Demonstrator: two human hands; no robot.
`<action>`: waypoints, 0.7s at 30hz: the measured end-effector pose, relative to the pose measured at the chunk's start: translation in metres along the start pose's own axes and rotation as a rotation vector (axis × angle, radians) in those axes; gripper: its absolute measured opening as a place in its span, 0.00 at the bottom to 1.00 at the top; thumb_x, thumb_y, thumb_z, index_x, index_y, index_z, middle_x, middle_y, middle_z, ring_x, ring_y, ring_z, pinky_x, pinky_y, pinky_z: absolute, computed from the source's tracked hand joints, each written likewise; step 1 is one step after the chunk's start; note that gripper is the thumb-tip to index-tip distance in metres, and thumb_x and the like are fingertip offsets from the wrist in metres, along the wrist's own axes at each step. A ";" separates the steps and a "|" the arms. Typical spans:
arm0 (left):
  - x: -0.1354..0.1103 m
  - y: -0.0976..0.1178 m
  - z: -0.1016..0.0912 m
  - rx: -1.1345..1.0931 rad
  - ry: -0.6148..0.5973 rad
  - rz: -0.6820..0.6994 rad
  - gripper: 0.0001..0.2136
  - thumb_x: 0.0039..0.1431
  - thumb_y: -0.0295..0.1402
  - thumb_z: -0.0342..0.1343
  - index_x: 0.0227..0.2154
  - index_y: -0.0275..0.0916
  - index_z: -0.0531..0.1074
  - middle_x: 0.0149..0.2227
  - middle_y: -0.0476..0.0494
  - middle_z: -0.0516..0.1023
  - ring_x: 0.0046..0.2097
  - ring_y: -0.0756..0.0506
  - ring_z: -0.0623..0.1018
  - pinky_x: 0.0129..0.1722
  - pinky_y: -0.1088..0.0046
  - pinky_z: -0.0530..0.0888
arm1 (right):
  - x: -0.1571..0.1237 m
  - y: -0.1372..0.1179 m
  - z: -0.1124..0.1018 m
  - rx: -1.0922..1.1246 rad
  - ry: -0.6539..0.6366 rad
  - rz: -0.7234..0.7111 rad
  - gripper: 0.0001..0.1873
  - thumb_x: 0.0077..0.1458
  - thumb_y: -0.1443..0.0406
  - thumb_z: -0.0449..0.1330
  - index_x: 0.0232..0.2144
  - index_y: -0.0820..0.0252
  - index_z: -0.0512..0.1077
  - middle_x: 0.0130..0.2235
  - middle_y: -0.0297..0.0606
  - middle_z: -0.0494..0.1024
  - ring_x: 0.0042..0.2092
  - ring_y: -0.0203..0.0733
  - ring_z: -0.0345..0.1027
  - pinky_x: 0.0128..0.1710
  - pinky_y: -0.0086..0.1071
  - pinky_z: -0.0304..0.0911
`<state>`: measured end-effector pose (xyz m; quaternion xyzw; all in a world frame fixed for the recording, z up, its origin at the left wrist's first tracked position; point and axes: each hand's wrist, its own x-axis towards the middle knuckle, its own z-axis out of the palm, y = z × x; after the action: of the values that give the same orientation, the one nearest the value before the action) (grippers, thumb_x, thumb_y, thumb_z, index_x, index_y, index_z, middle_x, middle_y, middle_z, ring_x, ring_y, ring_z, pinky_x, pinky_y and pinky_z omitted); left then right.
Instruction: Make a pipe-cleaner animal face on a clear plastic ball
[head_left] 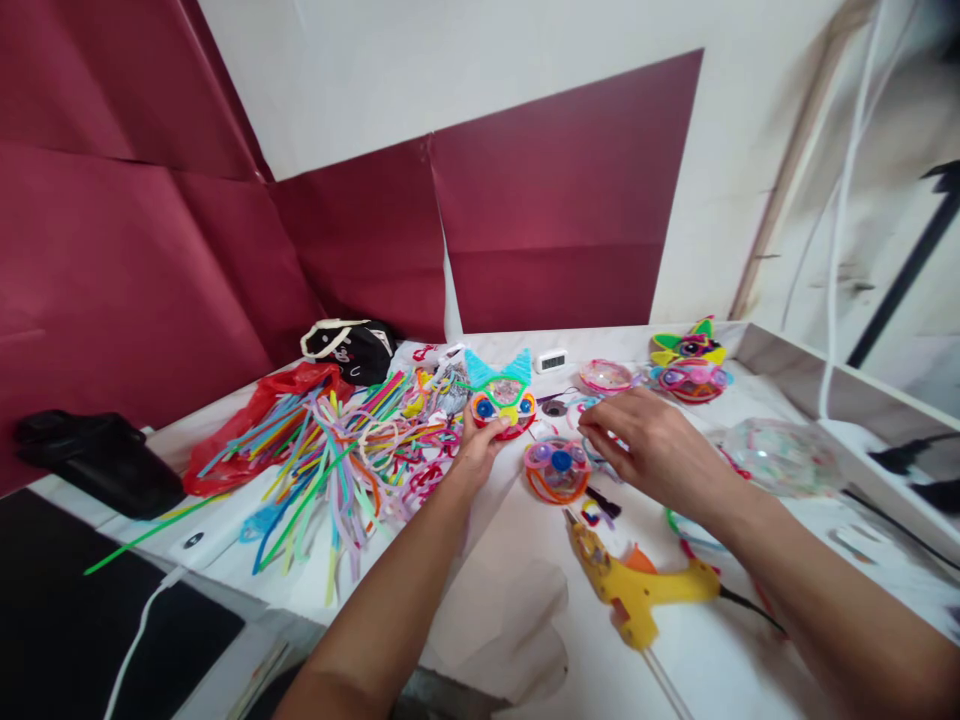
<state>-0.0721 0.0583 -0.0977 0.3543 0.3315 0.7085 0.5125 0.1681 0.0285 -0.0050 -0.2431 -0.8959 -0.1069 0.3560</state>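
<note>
My left hand (474, 452) grips the lower edge of a round craft face (503, 398) with blue eyes, green rims and teal pipe-cleaner ears. My right hand (651, 447) hovers palm down just right of it, fingers curled together over small pieces on the white table (525, 590); what they hold is hidden. Below the two hands lies a second round piece (558, 470) with an orange rim and a blue centre. A yellow glue gun (642, 585) lies on the table under my right wrist.
A big loose heap of coloured pipe cleaners (337, 450) covers the left, over a red plastic bag (262, 410). A black pouch (351, 348), a small white clock (551, 360), more finished faces (690, 368) and a clear dome (780, 455) stand around. Dark red paper lines the wall.
</note>
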 end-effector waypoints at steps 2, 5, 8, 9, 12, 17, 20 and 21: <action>0.000 -0.002 0.001 0.052 0.019 0.006 0.33 0.44 0.23 0.66 0.53 0.48 0.61 0.41 0.49 0.78 0.43 0.43 0.79 0.50 0.54 0.74 | 0.000 0.001 -0.001 -0.009 0.000 -0.002 0.10 0.62 0.68 0.52 0.32 0.61 0.72 0.31 0.42 0.77 0.33 0.44 0.70 0.37 0.36 0.61; 0.002 -0.006 -0.001 0.142 0.101 0.015 0.35 0.40 0.23 0.68 0.52 0.47 0.61 0.43 0.49 0.77 0.43 0.44 0.79 0.52 0.57 0.73 | 0.000 0.001 0.001 -0.006 -0.029 0.008 0.11 0.62 0.68 0.51 0.31 0.60 0.73 0.31 0.42 0.77 0.33 0.45 0.70 0.36 0.36 0.61; 0.004 -0.010 -0.003 0.184 0.148 0.021 0.37 0.36 0.23 0.70 0.52 0.47 0.62 0.44 0.48 0.76 0.44 0.44 0.79 0.52 0.58 0.72 | -0.001 -0.001 0.005 0.015 -0.068 0.048 0.11 0.62 0.68 0.51 0.31 0.60 0.73 0.31 0.42 0.77 0.34 0.45 0.71 0.37 0.36 0.62; 0.005 -0.010 -0.003 0.191 0.152 0.025 0.37 0.36 0.23 0.70 0.51 0.46 0.62 0.45 0.47 0.76 0.44 0.44 0.79 0.52 0.57 0.72 | -0.001 -0.002 0.007 0.037 -0.079 0.082 0.10 0.61 0.68 0.52 0.32 0.61 0.73 0.32 0.43 0.78 0.35 0.46 0.71 0.38 0.36 0.63; 0.004 -0.009 -0.002 0.191 0.150 0.031 0.35 0.37 0.25 0.70 0.50 0.45 0.62 0.46 0.47 0.75 0.45 0.44 0.78 0.52 0.57 0.72 | 0.007 -0.004 0.015 0.133 -0.169 0.276 0.09 0.60 0.67 0.54 0.38 0.61 0.74 0.39 0.44 0.79 0.41 0.46 0.72 0.42 0.36 0.64; -0.001 0.001 0.007 0.084 0.114 0.002 0.33 0.40 0.25 0.67 0.50 0.46 0.60 0.45 0.48 0.76 0.45 0.45 0.78 0.51 0.58 0.73 | 0.040 0.009 0.037 0.156 -0.317 0.451 0.18 0.55 0.63 0.61 0.47 0.66 0.71 0.48 0.54 0.76 0.48 0.55 0.71 0.45 0.41 0.64; -0.003 0.006 0.009 0.000 0.063 -0.022 0.34 0.42 0.24 0.66 0.52 0.49 0.59 0.45 0.48 0.77 0.44 0.45 0.79 0.50 0.57 0.73 | 0.059 0.023 0.053 0.212 -0.401 0.509 0.27 0.51 0.58 0.65 0.50 0.67 0.70 0.50 0.56 0.75 0.50 0.56 0.71 0.45 0.41 0.65; -0.004 0.007 0.009 -0.021 0.047 -0.030 0.36 0.42 0.23 0.65 0.54 0.50 0.58 0.45 0.48 0.77 0.43 0.44 0.79 0.50 0.56 0.74 | 0.064 0.027 0.059 0.244 -0.432 0.529 0.30 0.49 0.56 0.66 0.51 0.66 0.69 0.51 0.55 0.75 0.50 0.55 0.71 0.44 0.39 0.65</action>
<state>-0.0668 0.0540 -0.0875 0.3272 0.3410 0.7124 0.5188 0.1078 0.0963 -0.0029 -0.4392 -0.8627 0.1507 0.2003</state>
